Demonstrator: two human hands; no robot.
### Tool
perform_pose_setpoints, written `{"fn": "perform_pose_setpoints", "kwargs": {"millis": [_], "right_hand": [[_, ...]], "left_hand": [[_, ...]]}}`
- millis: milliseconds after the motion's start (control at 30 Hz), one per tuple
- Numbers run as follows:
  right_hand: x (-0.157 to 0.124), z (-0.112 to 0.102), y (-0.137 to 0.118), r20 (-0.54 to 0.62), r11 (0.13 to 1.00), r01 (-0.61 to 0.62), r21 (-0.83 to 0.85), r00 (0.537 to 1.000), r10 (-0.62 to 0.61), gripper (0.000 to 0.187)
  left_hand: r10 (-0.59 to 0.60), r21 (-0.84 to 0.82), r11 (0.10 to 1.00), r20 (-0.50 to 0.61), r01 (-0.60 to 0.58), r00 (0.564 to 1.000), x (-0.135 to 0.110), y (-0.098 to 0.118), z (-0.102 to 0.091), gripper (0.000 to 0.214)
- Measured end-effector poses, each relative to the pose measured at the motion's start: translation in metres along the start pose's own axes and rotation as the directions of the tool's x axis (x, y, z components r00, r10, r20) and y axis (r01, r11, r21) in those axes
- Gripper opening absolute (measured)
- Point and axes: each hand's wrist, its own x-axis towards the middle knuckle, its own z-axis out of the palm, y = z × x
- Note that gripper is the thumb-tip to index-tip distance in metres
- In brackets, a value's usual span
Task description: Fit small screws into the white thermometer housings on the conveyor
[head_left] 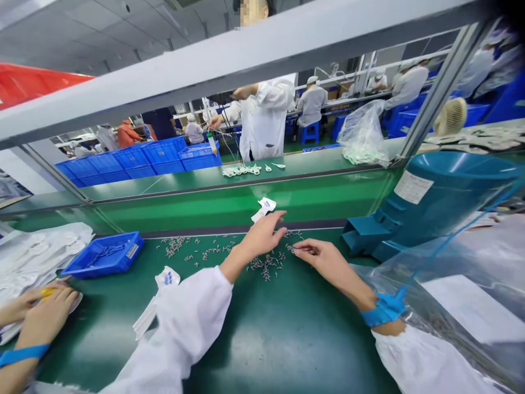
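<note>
My left hand [262, 236] is stretched over the green work surface, fingers extended and apart. Just beyond it a white shaped piece with blue dots [267, 204] leans by the green back panel; whether the hand touches it I cannot tell. Small dark metallic parts [266, 265] lie scattered in loose clusters beneath and beside this hand. To the right, my right hand [322, 260] has its thumb and fingers pinched together at the edge of the scattered parts; what is between the fingertips is too small to make out. Another white piece with blue dots [168, 278] lies by my left sleeve.
A blue tray [107, 255] and stacked white pieces [36, 251] are at left, beside another person's hands [45, 312]. A teal machine [447, 191] and a clear plastic bag [463, 284] stand at right. Small pale parts [241, 170] lie on the shelf across, before a standing person.
</note>
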Motion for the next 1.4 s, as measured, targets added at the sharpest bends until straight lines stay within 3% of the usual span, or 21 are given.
{"fn": "perform_pose_setpoints", "kwargs": {"millis": [133,267,500,767,933,1133,1400], "right_hand": [[-0.004,0.006,-0.008,0.074,0.975,-0.105,0.198,0.993,0.092,0.041],[-0.014,0.015,-0.019,0.155,0.963,-0.139,0.232,0.982,0.104,0.043],[-0.020,0.021,-0.024,0.178,0.935,-0.155,0.318,0.979,0.102,0.043],[-0.018,0.026,-0.020,0.023,0.943,-0.033,0.331,0.999,0.027,0.039],[-0.021,0.026,-0.019,-0.039,0.971,0.063,0.232,0.998,-0.055,0.034],[-0.028,0.028,-0.024,-0.005,0.976,0.165,-0.141,0.986,-0.167,0.026],[-0.027,0.029,-0.022,0.038,0.991,0.133,-0.025,0.990,-0.132,0.025]], "left_hand": [[-0.003,-0.127,0.992,-0.042,-0.003,0.999,-0.066,0.021,-0.001,0.040],[-0.028,-0.176,0.984,-0.110,0.008,0.994,-0.094,0.024,0.006,0.020],[0.019,-0.150,0.988,-0.149,-0.041,0.989,-0.097,0.017,0.009,0.013],[-0.009,-0.150,0.989,-0.152,-0.014,0.988,-0.098,0.013,0.016,0.019],[-0.042,-0.167,0.986,-0.136,0.018,0.990,-0.097,0.013,0.017,0.025],[-0.062,-0.130,0.991,-0.144,0.044,0.988,-0.097,0.012,0.020,0.021],[-0.015,-0.086,0.996,-0.112,0.005,0.994,-0.097,0.011,0.021,0.025]]}}
